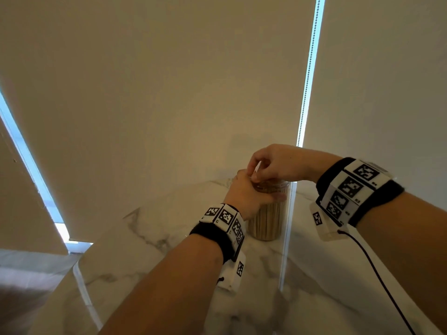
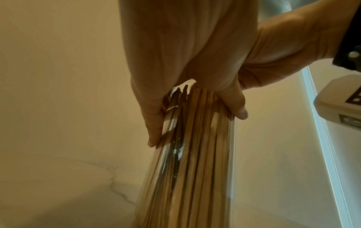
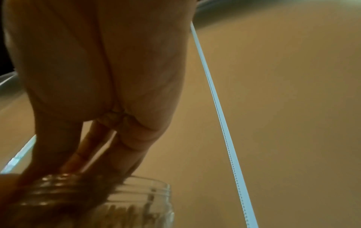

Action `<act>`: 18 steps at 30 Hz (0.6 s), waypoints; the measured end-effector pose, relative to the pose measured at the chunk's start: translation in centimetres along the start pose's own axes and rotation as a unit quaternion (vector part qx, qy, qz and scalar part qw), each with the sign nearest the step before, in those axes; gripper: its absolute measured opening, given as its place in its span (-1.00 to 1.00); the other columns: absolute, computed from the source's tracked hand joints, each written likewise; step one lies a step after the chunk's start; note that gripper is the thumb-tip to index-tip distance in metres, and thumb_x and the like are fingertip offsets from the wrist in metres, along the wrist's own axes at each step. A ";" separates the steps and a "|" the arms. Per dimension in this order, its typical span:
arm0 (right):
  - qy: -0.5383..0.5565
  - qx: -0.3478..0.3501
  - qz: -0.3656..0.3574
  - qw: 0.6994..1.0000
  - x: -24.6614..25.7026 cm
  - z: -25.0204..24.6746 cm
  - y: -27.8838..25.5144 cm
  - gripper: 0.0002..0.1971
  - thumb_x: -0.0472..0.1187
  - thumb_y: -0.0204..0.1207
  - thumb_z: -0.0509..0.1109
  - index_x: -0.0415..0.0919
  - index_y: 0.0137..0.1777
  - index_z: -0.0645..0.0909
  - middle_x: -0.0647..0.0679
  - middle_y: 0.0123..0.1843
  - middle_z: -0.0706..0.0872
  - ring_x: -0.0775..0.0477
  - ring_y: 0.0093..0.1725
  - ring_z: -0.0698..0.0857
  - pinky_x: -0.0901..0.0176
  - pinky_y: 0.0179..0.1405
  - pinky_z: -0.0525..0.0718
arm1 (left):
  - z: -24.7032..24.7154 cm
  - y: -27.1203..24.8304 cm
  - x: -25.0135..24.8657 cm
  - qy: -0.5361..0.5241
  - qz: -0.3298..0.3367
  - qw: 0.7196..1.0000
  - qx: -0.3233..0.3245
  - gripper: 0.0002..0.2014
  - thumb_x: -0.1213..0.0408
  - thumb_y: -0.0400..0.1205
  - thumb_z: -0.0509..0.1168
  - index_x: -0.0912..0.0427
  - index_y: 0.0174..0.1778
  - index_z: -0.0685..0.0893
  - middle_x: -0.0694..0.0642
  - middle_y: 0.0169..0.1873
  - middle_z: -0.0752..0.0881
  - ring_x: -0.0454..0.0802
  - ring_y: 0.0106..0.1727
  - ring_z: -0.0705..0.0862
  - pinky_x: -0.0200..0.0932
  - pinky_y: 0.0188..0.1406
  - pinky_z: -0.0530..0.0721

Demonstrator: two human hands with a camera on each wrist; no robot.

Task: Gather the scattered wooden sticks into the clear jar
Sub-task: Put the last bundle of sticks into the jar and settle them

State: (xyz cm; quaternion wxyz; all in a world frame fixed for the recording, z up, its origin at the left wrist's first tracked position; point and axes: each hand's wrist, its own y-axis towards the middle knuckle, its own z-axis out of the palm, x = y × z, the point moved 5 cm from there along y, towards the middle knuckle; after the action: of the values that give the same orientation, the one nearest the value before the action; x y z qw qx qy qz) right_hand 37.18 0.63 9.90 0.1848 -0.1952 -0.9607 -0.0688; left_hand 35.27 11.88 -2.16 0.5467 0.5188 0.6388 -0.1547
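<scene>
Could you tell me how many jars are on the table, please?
1: the clear jar stands on the marble table, gripped by the left hand, under the right hand.

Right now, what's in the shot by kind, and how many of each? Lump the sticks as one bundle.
Hands: 2, left hand gripping the jar, right hand at its mouth
Clear jar: 1
Bundle of wooden sticks in the jar: 1
Marble table: 1
Total: 5
</scene>
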 end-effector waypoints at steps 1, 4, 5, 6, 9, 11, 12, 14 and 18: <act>-0.002 -0.004 -0.001 1.000 0.0 -0.1 0.1 -0.91 -0.01 0.49 0.55 0.06 -0.04 0.75 0.19 -0.22 0.77 0.17 -0.18 0.69 0.26 -0.17 0.54 | 0.1 0.1 0.0 0.003 0.005 1.000 0.008 -0.31 -0.22 0.18 0.73 0.00 0.17 0.77 0.03 0.00 0.86 -0.03 0.04 0.86 0.11 0.02 0.86; -0.005 -0.024 0.015 1.000 -0.2 -0.5 0.3 -0.92 -0.05 0.53 0.53 -0.02 -0.07 0.76 0.14 -0.20 0.79 0.15 -0.19 0.73 0.22 -0.15 0.67 | 0.2 0.4 0.6 -0.004 -0.014 1.000 0.014 -0.21 -0.26 0.12 0.74 0.06 0.19 0.75 0.03 0.01 0.86 -0.03 0.04 0.86 0.12 0.01 0.86; 0.009 -0.041 0.028 0.999 -0.4 -0.7 0.2 -0.94 -0.10 0.55 0.51 -0.06 -0.07 0.76 0.10 -0.19 0.80 0.16 -0.24 0.76 0.23 -0.19 0.70 | 0.2 0.5 0.9 -0.001 -0.027 1.000 0.007 -0.07 -0.35 0.04 0.74 0.07 0.26 0.70 0.03 0.06 0.83 -0.03 0.07 0.84 0.11 0.02 0.86; 0.013 -0.064 0.039 0.997 -0.6 -0.9 0.2 -0.95 -0.15 0.58 0.48 -0.08 -0.08 0.76 0.07 -0.20 0.82 0.17 -0.28 0.77 0.27 -0.24 0.70 | 0.2 0.5 1.1 0.007 -0.036 0.999 0.002 0.05 -0.40 -0.02 0.72 0.07 0.32 0.64 0.03 0.11 0.80 -0.03 0.10 0.82 0.10 0.05 0.85; -0.109 -0.097 0.050 0.988 -1.0 -0.7 0.1 -0.90 -0.16 0.59 0.45 -0.03 -0.05 0.81 0.11 -0.13 0.80 0.13 -0.14 0.73 0.27 -0.13 0.63 | 0.0 0.3 1.3 0.021 -0.046 0.999 -0.008 0.24 -0.40 -0.06 0.72 0.08 0.50 0.44 0.02 0.26 0.70 -0.03 0.23 0.75 0.07 0.19 0.81; -0.166 -0.061 0.053 0.983 -1.1 0.3 0.2 -0.85 -0.16 0.60 0.42 0.00 0.03 0.82 0.14 -0.07 0.78 0.09 -0.06 0.70 0.25 -0.06 0.63 | -0.1 0.1 1.2 0.017 -0.045 0.999 -0.007 0.26 -0.35 -0.06 0.72 0.10 0.53 0.40 0.03 0.28 0.67 -0.02 0.26 0.72 0.07 0.23 0.79; -0.158 -0.053 0.051 0.985 -1.1 0.5 0.3 -0.84 -0.16 0.61 0.41 0.00 0.06 0.82 0.13 -0.06 0.78 0.08 -0.04 0.71 0.24 -0.04 0.65 | 0.0 0.1 1.1 0.007 -0.043 0.999 -0.004 0.25 -0.35 -0.06 0.72 0.11 0.51 0.41 0.03 0.27 0.68 -0.02 0.24 0.73 0.08 0.22 0.79; -0.041 -0.051 0.048 0.997 -1.2 0.1 0.3 -0.87 -0.15 0.63 0.40 -0.05 0.07 0.77 0.09 -0.09 0.82 0.02 -0.04 0.77 0.21 -0.04 0.70 | 0.0 0.3 1.2 -0.003 -0.034 0.999 -0.001 0.19 -0.39 -0.08 0.72 0.11 0.42 0.51 0.02 0.18 0.75 -0.05 0.17 0.79 0.08 0.14 0.83; 0.012 -0.058 0.031 0.998 -1.2 -1.0 0.0 -0.87 -0.04 0.54 0.52 -0.05 0.01 0.73 0.09 -0.13 0.82 0.06 -0.11 0.78 0.14 -0.03 0.74 | 0.2 0.8 1.6 -0.007 -0.023 1.000 0.003 0.11 -0.40 -0.04 0.72 0.11 0.36 0.59 0.00 0.12 0.81 -0.06 0.13 0.82 0.05 0.08 0.85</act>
State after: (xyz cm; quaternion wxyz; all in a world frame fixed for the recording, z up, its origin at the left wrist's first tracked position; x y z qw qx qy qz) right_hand 38.56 -0.05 10.38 0.1867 -0.2347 -0.9462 -0.1214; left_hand 36.21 12.86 -3.29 0.5462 0.5045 0.6460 -0.1729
